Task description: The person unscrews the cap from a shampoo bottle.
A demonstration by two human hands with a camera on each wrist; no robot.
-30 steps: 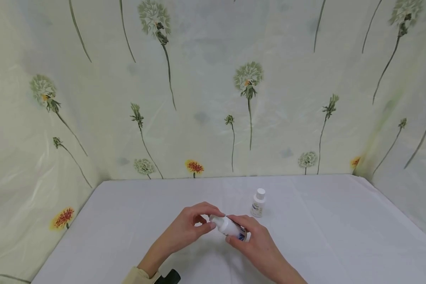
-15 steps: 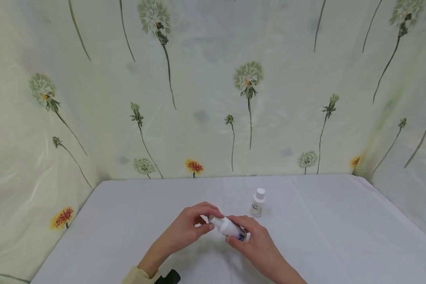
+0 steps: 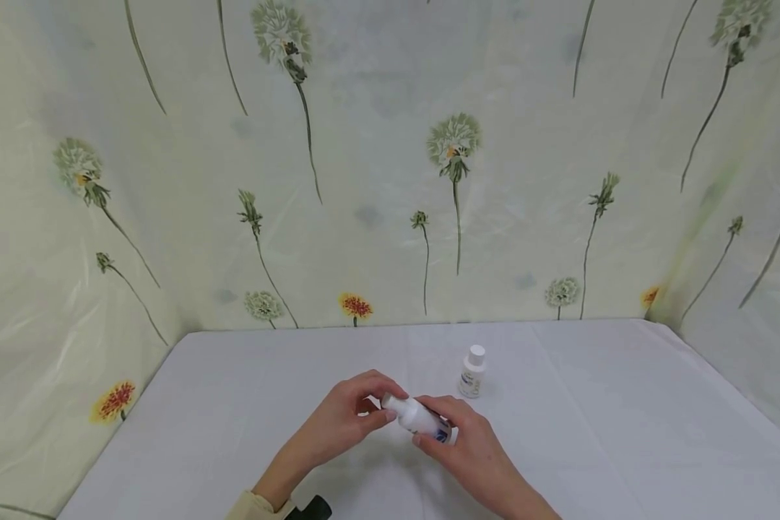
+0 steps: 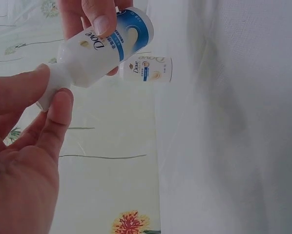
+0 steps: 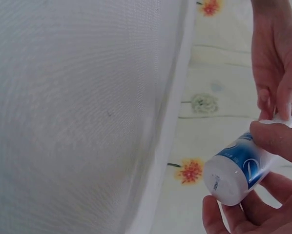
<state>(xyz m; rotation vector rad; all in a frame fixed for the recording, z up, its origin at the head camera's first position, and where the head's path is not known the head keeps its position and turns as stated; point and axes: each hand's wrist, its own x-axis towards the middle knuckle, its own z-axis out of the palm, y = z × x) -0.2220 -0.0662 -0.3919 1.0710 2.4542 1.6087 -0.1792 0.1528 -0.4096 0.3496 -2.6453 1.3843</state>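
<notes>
A small white Dove bottle [image 3: 419,417] with a blue label is held tilted above the table, its cap end toward the left. My right hand [image 3: 471,448] grips the body near the base, fingers on one side and thumb on the other. With thumb and fingertips my left hand [image 3: 347,415] pinches the white cap [image 4: 55,85]. In the right wrist view the flat base of the bottle [image 5: 229,180] faces the camera. A second white Dove bottle [image 3: 472,372], capped and upright, stands on the table just beyond my right hand.
A white cloth covers the table [image 3: 591,433]. Behind it and along the sides hangs a backdrop [image 3: 377,238] printed with dandelions. A black strap piece [image 3: 315,508] shows at the left wrist, by a pale sleeve [image 3: 256,505].
Both hands keep their places around the tilted bottle. My left fingers shift only slightly on the cap. The standing bottle has not moved.
</notes>
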